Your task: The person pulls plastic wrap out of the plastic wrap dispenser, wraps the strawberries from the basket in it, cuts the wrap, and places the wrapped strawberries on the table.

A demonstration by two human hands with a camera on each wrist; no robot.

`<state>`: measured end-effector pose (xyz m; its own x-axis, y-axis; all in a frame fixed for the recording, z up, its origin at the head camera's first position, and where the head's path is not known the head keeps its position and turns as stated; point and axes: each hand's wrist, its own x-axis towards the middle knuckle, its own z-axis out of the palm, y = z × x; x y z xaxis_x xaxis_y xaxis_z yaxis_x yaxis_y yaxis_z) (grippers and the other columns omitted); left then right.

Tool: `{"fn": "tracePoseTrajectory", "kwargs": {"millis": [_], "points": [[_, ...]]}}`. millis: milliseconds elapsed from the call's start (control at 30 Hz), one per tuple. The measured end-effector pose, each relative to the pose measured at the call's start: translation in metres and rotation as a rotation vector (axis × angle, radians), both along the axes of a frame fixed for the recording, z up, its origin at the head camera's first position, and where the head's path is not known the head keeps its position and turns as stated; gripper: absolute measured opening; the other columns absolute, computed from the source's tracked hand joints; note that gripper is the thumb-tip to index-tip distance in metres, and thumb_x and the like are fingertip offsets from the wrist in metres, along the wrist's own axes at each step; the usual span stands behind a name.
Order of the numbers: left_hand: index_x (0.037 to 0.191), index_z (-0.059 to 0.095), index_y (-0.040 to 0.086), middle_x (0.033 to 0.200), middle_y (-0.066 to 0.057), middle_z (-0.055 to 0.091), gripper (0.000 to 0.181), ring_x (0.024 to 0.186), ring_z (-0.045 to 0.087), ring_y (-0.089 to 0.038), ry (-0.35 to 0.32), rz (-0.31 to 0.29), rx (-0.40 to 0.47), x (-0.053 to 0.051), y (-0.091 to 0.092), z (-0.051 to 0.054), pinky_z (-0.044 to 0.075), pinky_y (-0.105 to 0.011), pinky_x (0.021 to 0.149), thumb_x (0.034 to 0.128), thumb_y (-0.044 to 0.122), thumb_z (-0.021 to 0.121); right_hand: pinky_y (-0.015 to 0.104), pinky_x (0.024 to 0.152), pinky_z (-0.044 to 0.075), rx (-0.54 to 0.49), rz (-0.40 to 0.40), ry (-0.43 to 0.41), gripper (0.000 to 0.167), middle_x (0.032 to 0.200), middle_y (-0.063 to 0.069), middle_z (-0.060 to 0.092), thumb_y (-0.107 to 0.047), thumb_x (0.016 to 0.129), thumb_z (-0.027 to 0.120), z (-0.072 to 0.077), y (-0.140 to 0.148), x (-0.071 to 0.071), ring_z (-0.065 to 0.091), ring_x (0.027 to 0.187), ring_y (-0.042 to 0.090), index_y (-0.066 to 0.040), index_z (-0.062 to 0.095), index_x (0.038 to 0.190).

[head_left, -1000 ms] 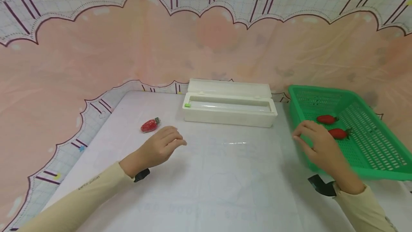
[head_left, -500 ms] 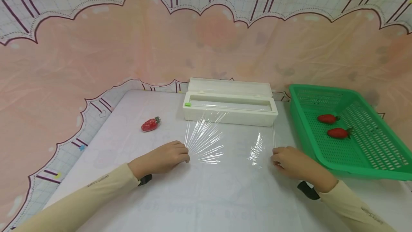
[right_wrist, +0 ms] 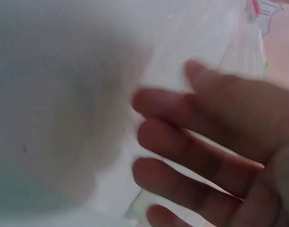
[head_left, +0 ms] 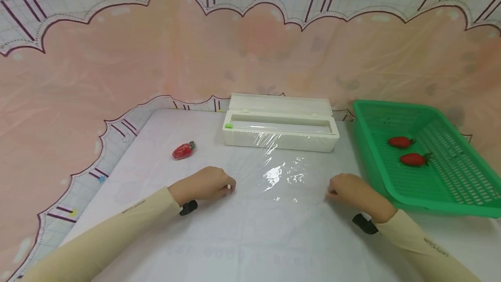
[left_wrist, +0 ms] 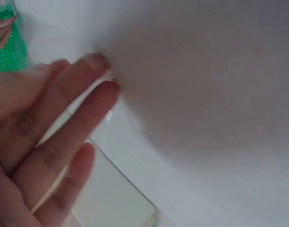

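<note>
Clear plastic wrap (head_left: 272,175) runs from the white dispenser box (head_left: 282,141) toward me, low over the table. My left hand (head_left: 207,184) is at its near left corner, thumb and index finger pinching the edge. At the near right corner my right hand (head_left: 348,193) pinches the edge too. In the left wrist view the fingers (left_wrist: 59,106) are bent only a little; the film there hardly shows. The right wrist view shows the thumb beside the index finger (right_wrist: 163,104), with film stretching behind. The box's lid stands up, and a green piece (head_left: 228,125) sits at its left end.
A red strawberry-like fruit (head_left: 184,150), glossy as if wrapped, lies left of the box. At the right stands a green plastic basket (head_left: 373,164) with two similar red fruits (head_left: 415,159) inside. A patterned cloth (head_left: 195,55) hangs behind the white table (head_left: 242,256).
My right hand has come from the basket's edge to the film, and both hands have moved toward me. Film now extends out over the table; its stretch lines at my left hand have eased.
</note>
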<state>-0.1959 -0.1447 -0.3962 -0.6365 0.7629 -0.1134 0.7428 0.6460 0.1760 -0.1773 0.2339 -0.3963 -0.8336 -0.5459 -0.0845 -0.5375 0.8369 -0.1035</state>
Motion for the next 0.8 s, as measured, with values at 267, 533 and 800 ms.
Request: {"fn": "tracePoseTrajectory", "kwargs": {"millis": [267, 533, 800], "points": [[0.095, 0.065, 0.017, 0.066, 0.006, 0.057, 0.015, 0.063, 0.048, -0.009, -0.054, 0.023, -0.054, -0.008, 0.006, -0.003, 0.043, -0.025, 0.064, 0.0838, 0.006, 0.064, 0.02, 0.053, 0.032, 0.029, 0.057, -0.041, 0.027, 0.059, -0.011, 0.046, -0.015, 0.062, 0.082, 0.004, -0.003, -0.003, 0.038, 0.057, 0.004, -0.018, 0.055, 0.062], [0.093, 0.064, 0.019, 0.07, 0.006, 0.055, 0.008, 0.069, 0.05, -0.01, -0.117, 0.121, -0.047, -0.02, 0.011, 0.007, 0.043, -0.025, 0.067, 0.0857, 0.018, 0.066, 0.02, 0.054, 0.037, -0.075, 0.079, -0.068, 0.017, 0.064, -0.009, 0.051, -0.024, 0.077, 0.074, 0.011, -0.024, -0.012, 0.043, 0.059, 0.003, -0.015, 0.06, 0.073], [0.108, 0.064, 0.008, 0.104, -0.011, 0.063, 0.023, 0.094, 0.061, -0.027, 0.309, 0.438, 0.24, -0.074, 0.0, 0.036, 0.051, -0.04, 0.08, 0.0876, 0.019, 0.066, 0.024, 0.064, 0.048, -0.046, 0.062, -0.136, 0.008, 0.074, -0.007, 0.066, -0.019, 0.077, 0.075, 0.008, -0.03, -0.014, 0.056, 0.068, 0.005, -0.012, 0.073, 0.08]]}}
